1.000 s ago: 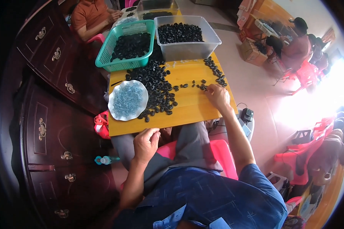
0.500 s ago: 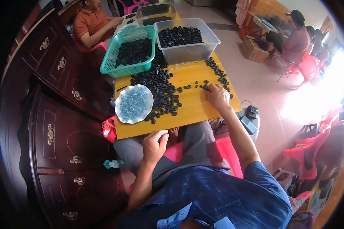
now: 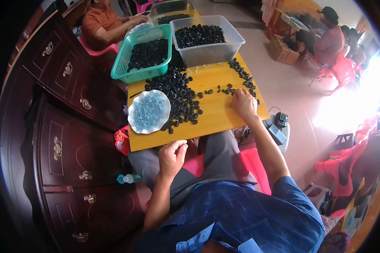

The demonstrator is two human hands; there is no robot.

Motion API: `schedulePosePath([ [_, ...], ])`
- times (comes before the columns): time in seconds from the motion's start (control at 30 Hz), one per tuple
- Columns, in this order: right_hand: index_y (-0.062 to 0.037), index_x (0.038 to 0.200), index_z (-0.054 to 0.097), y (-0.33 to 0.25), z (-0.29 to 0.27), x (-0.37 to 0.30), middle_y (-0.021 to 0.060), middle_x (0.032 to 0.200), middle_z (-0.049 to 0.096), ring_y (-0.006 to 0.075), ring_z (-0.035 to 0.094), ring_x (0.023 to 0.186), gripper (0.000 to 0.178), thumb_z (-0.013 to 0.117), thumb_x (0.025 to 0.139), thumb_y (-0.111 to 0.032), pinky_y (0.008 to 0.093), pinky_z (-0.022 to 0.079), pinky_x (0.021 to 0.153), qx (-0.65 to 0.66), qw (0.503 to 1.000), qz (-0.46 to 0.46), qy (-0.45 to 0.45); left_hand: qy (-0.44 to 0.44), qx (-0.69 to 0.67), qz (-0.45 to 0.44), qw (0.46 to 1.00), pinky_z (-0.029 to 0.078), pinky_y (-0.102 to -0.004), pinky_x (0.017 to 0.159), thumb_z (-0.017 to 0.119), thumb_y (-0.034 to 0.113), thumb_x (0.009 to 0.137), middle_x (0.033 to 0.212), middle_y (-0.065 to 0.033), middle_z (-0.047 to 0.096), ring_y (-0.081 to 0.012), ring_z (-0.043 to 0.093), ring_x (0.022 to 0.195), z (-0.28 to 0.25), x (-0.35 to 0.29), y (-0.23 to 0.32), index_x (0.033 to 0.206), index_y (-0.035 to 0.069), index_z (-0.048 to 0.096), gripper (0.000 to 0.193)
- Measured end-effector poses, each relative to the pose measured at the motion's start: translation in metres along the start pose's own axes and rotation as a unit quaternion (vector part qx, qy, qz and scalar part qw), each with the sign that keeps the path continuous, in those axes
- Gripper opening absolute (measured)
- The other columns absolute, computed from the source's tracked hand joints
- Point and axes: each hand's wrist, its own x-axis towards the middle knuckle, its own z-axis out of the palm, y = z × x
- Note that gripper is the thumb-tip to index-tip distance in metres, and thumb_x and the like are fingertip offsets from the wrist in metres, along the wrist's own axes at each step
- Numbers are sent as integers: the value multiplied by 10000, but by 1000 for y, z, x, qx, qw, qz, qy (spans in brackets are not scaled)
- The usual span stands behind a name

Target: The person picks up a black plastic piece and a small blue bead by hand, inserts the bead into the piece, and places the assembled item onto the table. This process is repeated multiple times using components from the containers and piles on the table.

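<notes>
My right hand (image 3: 245, 105) rests low over the right part of the yellow tabletop (image 3: 215, 116). Its fingers are bent down and closed beside a few small black ring-shaped pieces (image 3: 229, 88); what the fingertips hold, if anything, is hidden. My left hand (image 3: 172, 159) is above my lap, just off the table's front edge, with thumb and fingers curled together. I cannot make out anything in it. A big heap of black pieces (image 3: 178, 95) spreads over the table's middle left. Beside it stands a white scalloped plate (image 3: 168, 119) full of thin pale-blue bits.
At the back of the table stand a green basket (image 3: 118, 76) and a clear plastic bin (image 3: 211, 55), both with black pieces inside. A row of black pieces (image 3: 243, 75) runs along the right edge. Dark wooden drawers (image 3: 57, 101) line the left. Another person (image 3: 103, 25) sits at the far left.
My right hand has shifted slightly to the right, off the small pieces it was touching. My left hand stays closed in about the same place. The far-left person's hands have moved.
</notes>
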Motion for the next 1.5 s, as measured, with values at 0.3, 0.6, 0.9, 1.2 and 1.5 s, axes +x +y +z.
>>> schedulePosePath([
  [0.3,-56,1103,597,-91,-22,-79,-10,910,613,90,569,751,242,542,1041,-284,234,470,720,680,659,114,-300,40,-151,-65,985,534,-231,679,688,40,905,881,-68,713,-81,653,735,-2,-1,7,1123,-51,658,239],
  [0.6,-69,1054,617,-133,-13,-103,-29,899,621,52,564,771,245,524,1050,-296,225,496,716,581,686,-13,-438,68,-71,25,995,539,-306,678,702,69,899,871,-118,713,-214,708,757,-19,7,16,961,-9,700,100],
  [0.9,-68,1010,621,-126,-12,-108,-25,880,636,39,566,758,261,525,1052,-308,200,494,714,608,654,20,-450,12,-167,-43,985,545,-269,647,700,-1,882,831,-81,719,-130,705,719,-14,-2,14,967,-14,662,94],
  [1.2,-50,935,648,-112,-14,-52,4,837,656,83,621,765,143,661,973,-187,236,521,703,550,692,-19,-467,-25,-191,-98,976,499,-205,641,688,-9,901,788,0,642,-54,617,689,-8,-4,3,993,-7,618,116],
  [1.5,-136,996,737,-7,37,142,105,902,744,274,719,865,202,674,864,-275,399,558,788,114,992,-29,-38,-11,-331,-155,931,473,-199,649,714,-9,880,850,-9,626,-47,578,687,-16,1,3,1007,-8,629,153],
])
